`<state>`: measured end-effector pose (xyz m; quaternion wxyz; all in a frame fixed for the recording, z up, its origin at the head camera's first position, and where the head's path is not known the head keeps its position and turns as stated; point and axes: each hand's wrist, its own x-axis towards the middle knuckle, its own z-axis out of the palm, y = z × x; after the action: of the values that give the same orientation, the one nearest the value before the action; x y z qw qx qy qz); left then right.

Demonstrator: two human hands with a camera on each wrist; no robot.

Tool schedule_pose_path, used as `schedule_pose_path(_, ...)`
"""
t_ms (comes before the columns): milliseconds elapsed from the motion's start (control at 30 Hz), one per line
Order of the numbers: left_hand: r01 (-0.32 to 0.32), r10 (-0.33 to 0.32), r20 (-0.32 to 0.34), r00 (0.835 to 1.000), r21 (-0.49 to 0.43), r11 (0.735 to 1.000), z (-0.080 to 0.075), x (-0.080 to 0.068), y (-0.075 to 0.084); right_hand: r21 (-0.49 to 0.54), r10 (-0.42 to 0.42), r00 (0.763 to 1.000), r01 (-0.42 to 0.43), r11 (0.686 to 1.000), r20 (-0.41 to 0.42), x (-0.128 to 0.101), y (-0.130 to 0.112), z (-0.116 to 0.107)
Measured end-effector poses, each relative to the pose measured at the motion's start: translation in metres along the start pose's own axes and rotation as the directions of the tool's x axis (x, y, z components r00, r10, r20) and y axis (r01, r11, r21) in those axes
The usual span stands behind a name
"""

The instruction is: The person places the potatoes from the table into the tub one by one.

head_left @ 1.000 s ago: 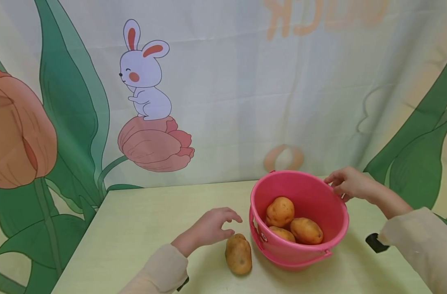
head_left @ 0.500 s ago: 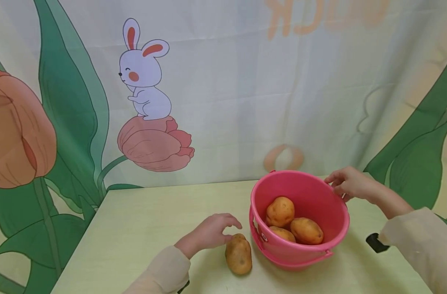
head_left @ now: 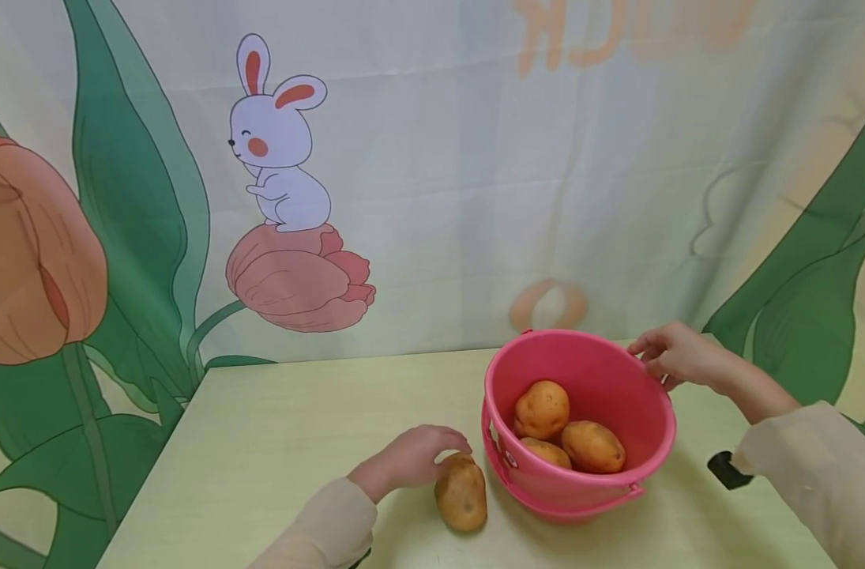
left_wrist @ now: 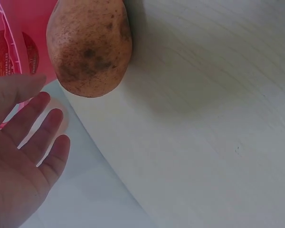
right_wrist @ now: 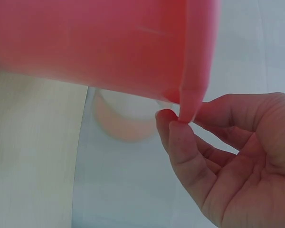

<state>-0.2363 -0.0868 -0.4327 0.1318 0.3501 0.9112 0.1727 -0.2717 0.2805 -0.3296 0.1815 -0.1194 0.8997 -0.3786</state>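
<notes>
A pink bucket (head_left: 574, 498) stands slightly tilted toward the viewer, with several potatoes (head_left: 594, 447) showing inside. My right hand (head_left: 688, 359) holds its far right rim; in the right wrist view the thumb and fingers of this hand (right_wrist: 237, 152) pinch the rim edge. On the tabletop, left of the bucket, lies a single brown potato (head_left: 462, 496). Over its far end hovers my left hand (head_left: 414, 458), fingers loosely bent and parted. From the left wrist, the potato (left_wrist: 90, 47) appears apart from the visible fingers of the left hand (left_wrist: 23, 152). Whether the thumb touches it I cannot tell.
The pale wooden table (head_left: 283, 442) ends at a hanging curtain (head_left: 432, 197) printed with a rabbit and tulips. The bucket's pink handle (head_left: 610, 499) hangs down along its near side.
The left hand has come down and slightly right, closer to the loose potato. My right hand keeps its grip on the bucket, which has not moved.
</notes>
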Motion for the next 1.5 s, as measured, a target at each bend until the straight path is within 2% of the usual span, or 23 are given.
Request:
schedule_pose_path(367, 0.063, -0.066, 0.106, 0.992, 0.029, 0.998, 0.006, 0.005, -0.004, 0.005, 0.009, 1.000, -0.009, 1.000, -0.001, 0.002, 0.001, -0.001)
schedule_pose_path(633, 0.026, -0.039, 0.178, 0.983, 0.073, 0.997, 0.005, 0.008, -0.002, 0.009, 0.010, 1.000, -0.010, 1.000, 0.005, 0.002, 0.000, 0.000)
schedule_pose_path(800, 0.027, -0.046, 0.215, 0.975, 0.092, 0.995, 0.005, 0.008, -0.001, 0.007, -0.001, 1.000, 0.001, 1.000, 0.008, 0.001, -0.001, 0.000)
schedule_pose_path(1167, -0.014, -0.013, 0.202, 0.979, 0.133, 0.991, 0.008, 0.005, -0.004, 0.015, 0.022, 1.000, -0.022, 1.000, 0.010, 0.001, -0.002, 0.000)
schedule_pose_path(1500, 0.025, -0.047, 0.181, 0.982, 0.123, 0.992, 0.011, 0.000, -0.007, 0.013, 0.027, 1.000, -0.027, 1.000, 0.006, 0.000, -0.002, -0.001)
